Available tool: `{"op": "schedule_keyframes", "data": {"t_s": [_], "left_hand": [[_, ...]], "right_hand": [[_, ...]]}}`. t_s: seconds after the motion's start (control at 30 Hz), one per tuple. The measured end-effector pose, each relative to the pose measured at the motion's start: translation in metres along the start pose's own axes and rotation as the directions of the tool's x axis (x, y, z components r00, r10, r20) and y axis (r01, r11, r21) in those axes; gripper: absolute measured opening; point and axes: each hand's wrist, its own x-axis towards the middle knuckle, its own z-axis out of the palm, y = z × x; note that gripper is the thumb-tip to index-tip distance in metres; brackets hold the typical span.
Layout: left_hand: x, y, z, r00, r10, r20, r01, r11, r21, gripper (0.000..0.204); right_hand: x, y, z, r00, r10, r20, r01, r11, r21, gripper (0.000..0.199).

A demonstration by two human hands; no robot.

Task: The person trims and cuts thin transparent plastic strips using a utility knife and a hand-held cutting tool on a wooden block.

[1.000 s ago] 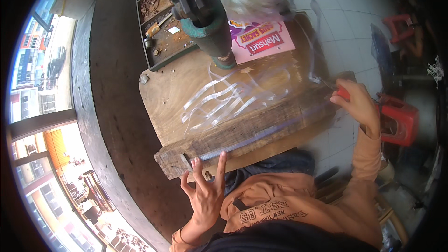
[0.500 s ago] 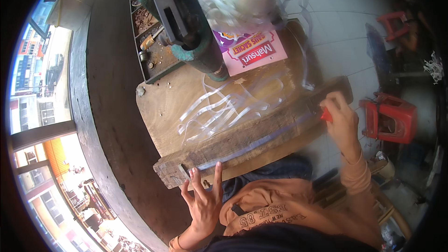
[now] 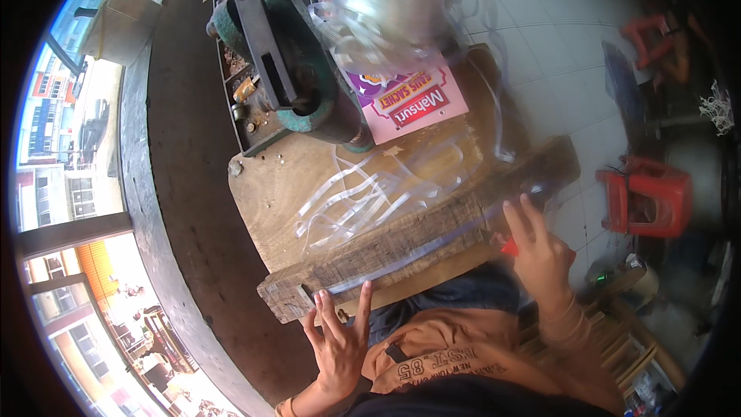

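Rough, weathered wood makes up the plank (image 3: 417, 243) that lies across the person's lap at the near edge of the tabletop (image 3: 270, 193). Its long axis runs from one hand to the other, its low end by the left hand (image 3: 337, 340) and its far end rising up and away past the right hand (image 3: 540, 251). A clear plastic strip (image 3: 401, 259) is stretched along the plank's near face, following the same line.

The left hand rests at the plank's lower end with fingers spread apart, fingertips touching the wood where the strip ends. The right hand lies on the plank near its upper end, fingers loosely splayed, with a small red tool (image 3: 509, 247) tucked under the palm; whether it grips the tool firmly cannot be told.

Beyond both hands, loose curls of clear strips (image 3: 370, 193) lie on the tabletop. Farther off, a metal tray (image 3: 239, 112) holds small rusty bits of hardware and carries a heavy green machine (image 3: 301, 69). A pink printed card (image 3: 409, 104) lies beside it. A red stool (image 3: 648, 201) stands on the floor right of the right hand.
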Motion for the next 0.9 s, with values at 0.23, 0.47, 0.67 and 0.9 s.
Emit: {"op": "schedule_keyframes", "data": {"t_s": [0.23, 0.47, 0.67, 0.9], "left_hand": [[0.001, -0.001, 0.000, 0.999, 0.007, -0.041, -0.005, 0.999, 0.040, 0.065], [0.003, -0.006, -0.001, 0.997, 0.037, -0.066, -0.038, 0.999, -0.012, 0.060], [0.003, -0.015, -0.007, 0.996, 0.072, -0.061, -0.073, 0.997, -0.017, 0.063], [0.037, -0.038, -0.057, 0.984, 0.140, -0.109, -0.162, 0.961, -0.224, 0.047]], "right_hand": [[-0.004, -0.012, -0.008, 0.987, -0.029, 0.158, 0.047, 0.993, -0.106, 0.076], [-0.008, -0.019, -0.005, 0.983, 0.023, 0.183, -0.013, 0.998, -0.055, 0.080], [-0.005, -0.018, -0.013, 0.975, 0.009, 0.220, 0.007, 0.997, -0.071, 0.079], [-0.005, -0.015, -0.013, 0.966, 0.015, 0.257, 0.005, 0.997, -0.074, 0.081]]}}
